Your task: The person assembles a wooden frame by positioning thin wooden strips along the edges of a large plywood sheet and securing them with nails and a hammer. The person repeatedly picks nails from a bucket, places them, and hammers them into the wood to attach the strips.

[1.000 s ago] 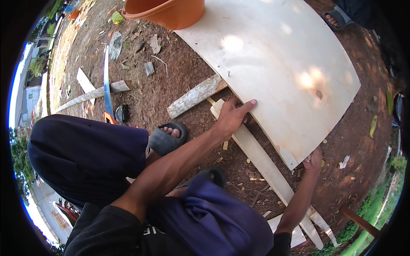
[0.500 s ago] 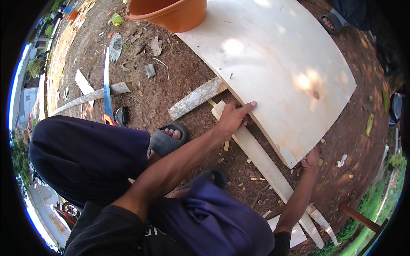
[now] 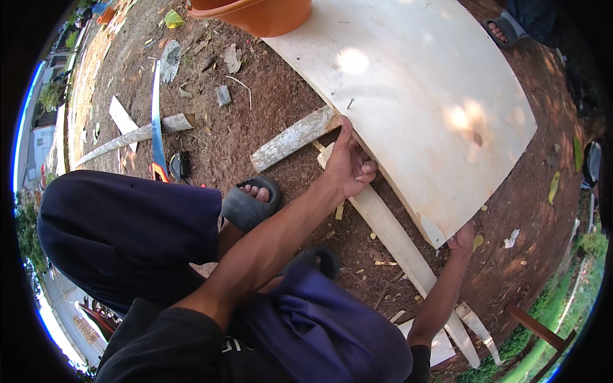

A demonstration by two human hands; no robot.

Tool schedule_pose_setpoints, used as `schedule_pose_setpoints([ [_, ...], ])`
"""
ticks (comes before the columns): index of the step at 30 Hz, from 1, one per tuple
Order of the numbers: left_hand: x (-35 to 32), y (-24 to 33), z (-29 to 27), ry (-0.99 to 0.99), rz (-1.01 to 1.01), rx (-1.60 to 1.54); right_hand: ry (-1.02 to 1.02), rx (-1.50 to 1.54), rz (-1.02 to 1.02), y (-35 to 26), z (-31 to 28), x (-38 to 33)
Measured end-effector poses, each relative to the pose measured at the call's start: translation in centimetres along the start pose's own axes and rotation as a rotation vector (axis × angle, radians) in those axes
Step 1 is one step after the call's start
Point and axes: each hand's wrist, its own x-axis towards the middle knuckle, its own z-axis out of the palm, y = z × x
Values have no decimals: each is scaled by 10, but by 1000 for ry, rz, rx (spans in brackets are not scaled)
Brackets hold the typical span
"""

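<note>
Head view is showing the left hand (image 3: 348, 167) resting on the near edge of a pale plywood sheet (image 3: 421, 108), thumb up along the edge, fingers curling under in a closed grip on it. Right hand (image 3: 461, 240) is touching the sheet's near corner; whether its grip is closed cannot be told. Sheet is lying on bare ground (image 3: 281, 96), overlapping a wooden strip (image 3: 396, 239).

Risk: a nail (image 3: 350, 102) is standing just beyond the thumb; sliding forward could snag skin. Orange tub (image 3: 255, 13) is crowding the far edge, while open dirt is lying leftward.
</note>
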Motion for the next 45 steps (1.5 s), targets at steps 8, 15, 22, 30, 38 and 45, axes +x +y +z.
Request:
schedule_pose_setpoints([
  [8,10,-6,-10,-25,22,7,36,24,-18,-4,20,-9],
  [15,12,-8,-12,-90,28,-8,-40,-10,-6,-14,9,-51],
  [22,5,-4,-9,-90,50,1,370,-606,-254,-9,52,-116],
  [30,16,-5,-21,-170,-23,-78,604,-457,-331,33,95,-125],
  [38,-1,3,-11,-128,62,123,542,-611,-331,15,75,-130],
  [45,-8,4,21,196,261,552,469,-916,-339,-23,25,-137],
])
